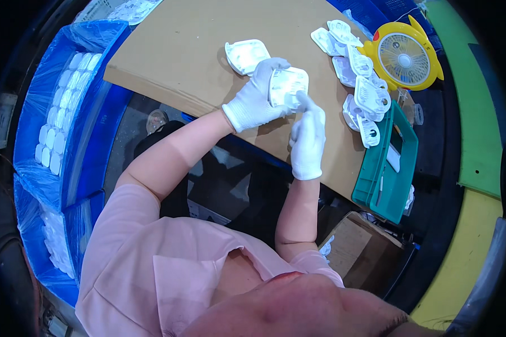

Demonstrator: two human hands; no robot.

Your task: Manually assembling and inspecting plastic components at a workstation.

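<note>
In the head view, my left hand (pixel 254 100), in a white knitted glove, grips a white moulded plastic part (pixel 287 87) by its left and lower edges. The part's inner side, with ribs and small features, faces up. My right hand (pixel 307 143), gloved too, is at the part's lower right corner. Its fingers are curled, with the index finger up against or just over the part. Whatever these fingers may hold is hidden. Another white moulded part (pixel 246 55) lies on the brown tabletop (pixel 188 62), just beyond my left hand.
Several similar white parts (pixel 371 96) are heaped at the table's right, beside a yellow fan (pixel 405 59). A green tray (pixel 365 182) overhangs the right edge. Blue lined bins (pixel 67 121) with stacked white pieces stand left; a cardboard box (pixel 348 247) sits below right.
</note>
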